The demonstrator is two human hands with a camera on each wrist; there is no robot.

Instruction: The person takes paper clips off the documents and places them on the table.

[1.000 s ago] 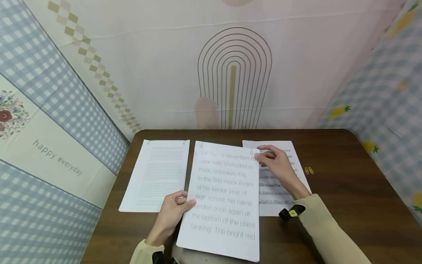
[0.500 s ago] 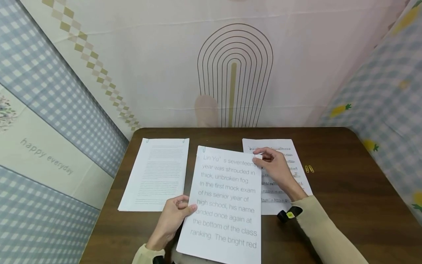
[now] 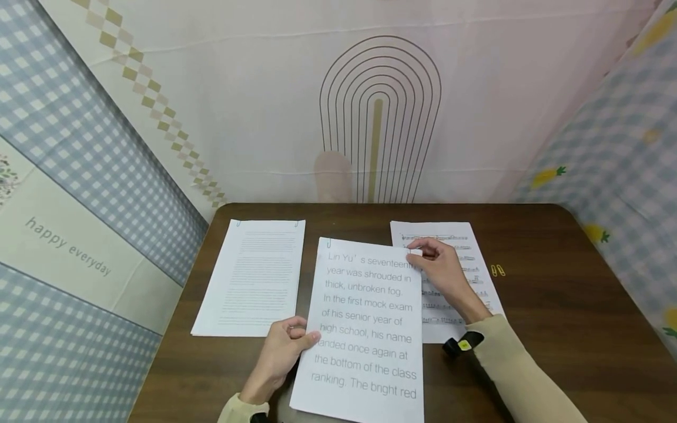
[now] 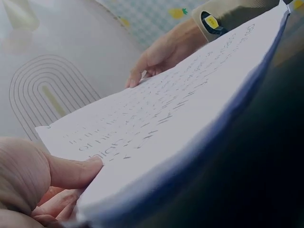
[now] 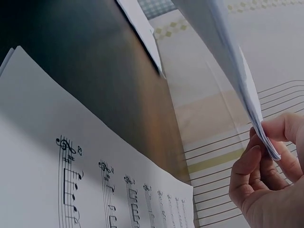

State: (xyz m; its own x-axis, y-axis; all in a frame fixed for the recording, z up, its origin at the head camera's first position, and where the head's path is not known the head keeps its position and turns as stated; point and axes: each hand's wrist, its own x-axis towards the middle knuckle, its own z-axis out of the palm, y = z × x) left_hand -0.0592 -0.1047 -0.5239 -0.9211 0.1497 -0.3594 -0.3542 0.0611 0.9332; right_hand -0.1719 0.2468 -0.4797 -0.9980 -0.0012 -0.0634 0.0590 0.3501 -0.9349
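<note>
A stack of printed paper (image 3: pixel 365 329) with large English text is held raised and tilted above the table. My left hand (image 3: pixel 282 352) pinches its left edge, the thumb lying on the top sheet. At the upper right corner my right hand (image 3: pixel 441 267) pinches it between thumb and fingers; the right wrist view shows the stack edge-on, several sheets thick, in that right hand (image 5: pixel 270 171). A paper clip (image 3: pixel 328 243) sits on the stack's top left edge. The right hand mostly hides the other top corner.
Left on the brown table (image 3: pixel 555 329) lies a clipped stack of small-print pages (image 3: pixel 259 276). Sheet music (image 3: pixel 460 288) lies at the right, partly behind the held stack. Two yellow paper clips (image 3: pixel 498 270) lie beside it. A patterned cloth (image 3: pixel 264 117) hangs behind the table.
The held stack has come down a little towards me, both hands still gripping it. A clip seen earlier at its top right corner is now mostly covered by my right fingers.
</note>
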